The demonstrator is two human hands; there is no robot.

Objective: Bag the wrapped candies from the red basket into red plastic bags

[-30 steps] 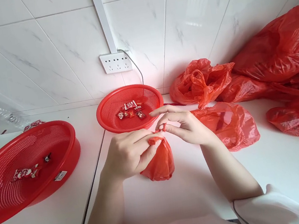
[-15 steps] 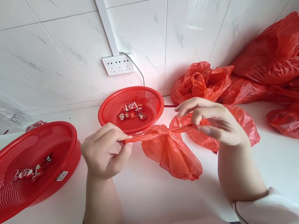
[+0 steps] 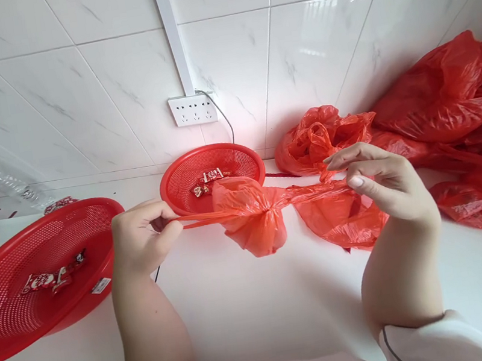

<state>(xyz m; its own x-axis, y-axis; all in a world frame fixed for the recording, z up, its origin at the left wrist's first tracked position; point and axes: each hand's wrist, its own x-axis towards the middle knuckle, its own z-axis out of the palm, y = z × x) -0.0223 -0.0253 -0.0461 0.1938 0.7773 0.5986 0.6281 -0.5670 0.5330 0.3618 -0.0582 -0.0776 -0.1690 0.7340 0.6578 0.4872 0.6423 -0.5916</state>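
Observation:
A thin red plastic bag (image 3: 255, 230) hangs over the table between my two hands, gathered into a knot at its neck. My left hand (image 3: 146, 235) pinches one handle of the bag, which is stretched taut to the left. On the other side, my right hand (image 3: 383, 185) pinches the opposite handle between thumb and fingers. Behind the bag stands a small red basket (image 3: 168, 180) with wrapped sweets (image 3: 213, 175) in it, partly covered by the bag. What the knotted bag contains cannot be made out.
A large red basket (image 3: 112, 216) with a few wrapped sweets stands at the left. Red plastic bags (image 3: 447, 93) are heaped at the right along the tiled wall. A socket panel (image 3: 193, 110) with a cable and a clear plastic bottle (image 3: 10, 183) are at the back.
My hands have moved farther apart, pulling the bag's handles longer and tighter. The bag's body has swung up and left over the small basket. Another person's hand at far left has mostly withdrawn.

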